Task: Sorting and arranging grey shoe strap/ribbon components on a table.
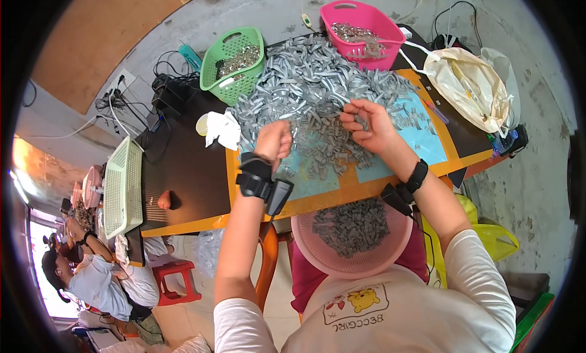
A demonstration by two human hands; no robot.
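Observation:
A large pile of shiny grey strip-like pieces (317, 66) covers the middle of the table, with smaller, duller grey pieces (339, 142) spread along its near side. My left hand (274, 140) is closed in a fist over the near-left part of the pile; what its fingers hold, if anything, is hidden. To its right, my right hand (371, 127) has curled fingers, with a small grey piece (361, 118) showing between them. On my lap, below the table edge, rests a pink basin (317, 266) with many dark grey pieces (353, 226) in it.
Behind the pile stand a green basket (224, 90) and a pink basket (390, 60), both with small metallic parts. A white tissue (223, 129) lies left, a cream bag (464, 78) right. Further left are a pale green basket (123, 182), a red stool (174, 283) and another person (101, 286).

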